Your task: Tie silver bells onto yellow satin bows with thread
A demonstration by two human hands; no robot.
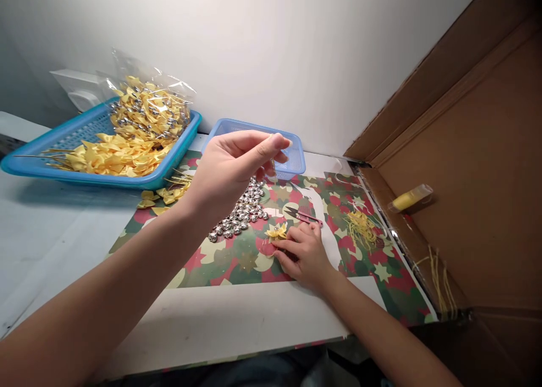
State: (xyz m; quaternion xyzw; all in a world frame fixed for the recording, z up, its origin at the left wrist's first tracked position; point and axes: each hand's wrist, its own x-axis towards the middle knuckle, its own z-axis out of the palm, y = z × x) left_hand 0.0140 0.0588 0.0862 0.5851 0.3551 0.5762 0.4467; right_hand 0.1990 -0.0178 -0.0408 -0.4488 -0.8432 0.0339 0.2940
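My left hand [237, 164] is raised above the table, thumb and fingers pinched together; what they hold, if anything, is too small to make out. Lower and to the right, my right hand [304, 251] rests on the patterned sheet, its thumb and fingertips closed at the base of a yellow ribbon flower [276, 232] with a shiny centre. Just behind the right hand lie small scissors [305, 215] with pink handles. A heap of silver bells [243, 212] is spread to the left of the flower, partly hidden by my left hand.
A blue basket [165, 179] at the left holds yellow ribbon pieces and a clear bag. Behind my left hand stands another blue basket [300, 155]. Yellow threads [362, 227] lie at the right, beside a cardboard wall [466, 166] with a yellow tube [410, 198].
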